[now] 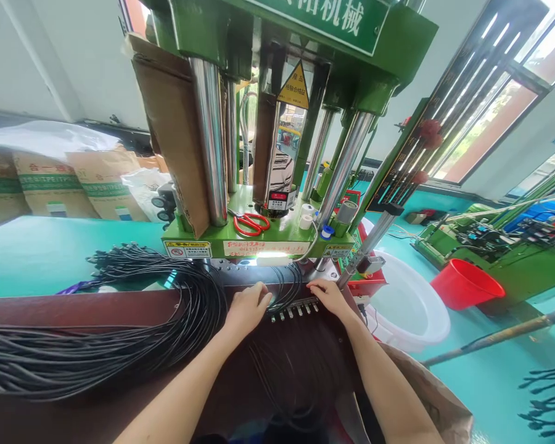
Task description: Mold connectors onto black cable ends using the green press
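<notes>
In front of the green press (259, 237), both my hands work at a row of metal plug ends (300, 311) on thin black cables (284, 288). My left hand (248, 307) is at the row's left end, its fingers curled and thumb close to the cables. Whatever it grips is hidden by the hand. At the right end is my right hand (332, 297), with thumb and fingertips drawn together at the edge of the press opening. What lies between those fingertips is too small to make out. A lit gap runs under the press's front plate.
A thick bundle of black cables (74, 351) lies on the brown table (143, 305) to the left. Red-handled scissors (251, 224) and small tape rolls (306, 217) rest on the press. On the right stand a white tub (414, 296) and a red bucket (465, 285).
</notes>
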`<state>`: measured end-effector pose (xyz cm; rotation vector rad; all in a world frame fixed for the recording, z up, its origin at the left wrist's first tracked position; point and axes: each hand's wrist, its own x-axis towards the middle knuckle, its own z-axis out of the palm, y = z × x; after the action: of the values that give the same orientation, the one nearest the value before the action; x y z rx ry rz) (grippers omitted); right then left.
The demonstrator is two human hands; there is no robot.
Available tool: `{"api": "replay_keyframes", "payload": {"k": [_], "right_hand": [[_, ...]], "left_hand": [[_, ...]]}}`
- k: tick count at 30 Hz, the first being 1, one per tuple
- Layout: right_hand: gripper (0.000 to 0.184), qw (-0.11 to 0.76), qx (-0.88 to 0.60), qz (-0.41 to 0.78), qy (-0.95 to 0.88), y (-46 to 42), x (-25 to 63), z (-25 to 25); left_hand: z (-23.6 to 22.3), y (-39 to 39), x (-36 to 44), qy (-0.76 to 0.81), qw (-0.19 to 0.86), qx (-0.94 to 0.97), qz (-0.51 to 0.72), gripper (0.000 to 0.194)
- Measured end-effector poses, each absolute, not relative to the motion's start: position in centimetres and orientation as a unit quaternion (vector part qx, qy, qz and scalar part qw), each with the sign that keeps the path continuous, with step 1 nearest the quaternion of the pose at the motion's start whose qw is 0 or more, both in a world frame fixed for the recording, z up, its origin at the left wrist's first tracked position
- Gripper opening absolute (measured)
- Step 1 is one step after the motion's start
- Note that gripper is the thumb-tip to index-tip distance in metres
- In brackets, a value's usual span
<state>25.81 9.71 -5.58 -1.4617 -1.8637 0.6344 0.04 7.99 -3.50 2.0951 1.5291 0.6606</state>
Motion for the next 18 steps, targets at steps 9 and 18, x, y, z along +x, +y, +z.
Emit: {"api": "replay_keyframes", "payload": {"k": [9, 18], "right_hand": [[0.02, 0.326, -0.564, 0.227, -0.724, 9.48, 25.77, -5.37], [0.02, 0.325, -0.568, 0.226, -0.721, 9.42, 25.64, -5.23]], "left_hand": [[-3.67, 7.72, 0.1, 0.558, 0.2, 0.775, 0.219, 0.023], [-3.5, 7.76, 0.08, 0.562, 0.195, 0.777, 0.206, 0.027]]}}
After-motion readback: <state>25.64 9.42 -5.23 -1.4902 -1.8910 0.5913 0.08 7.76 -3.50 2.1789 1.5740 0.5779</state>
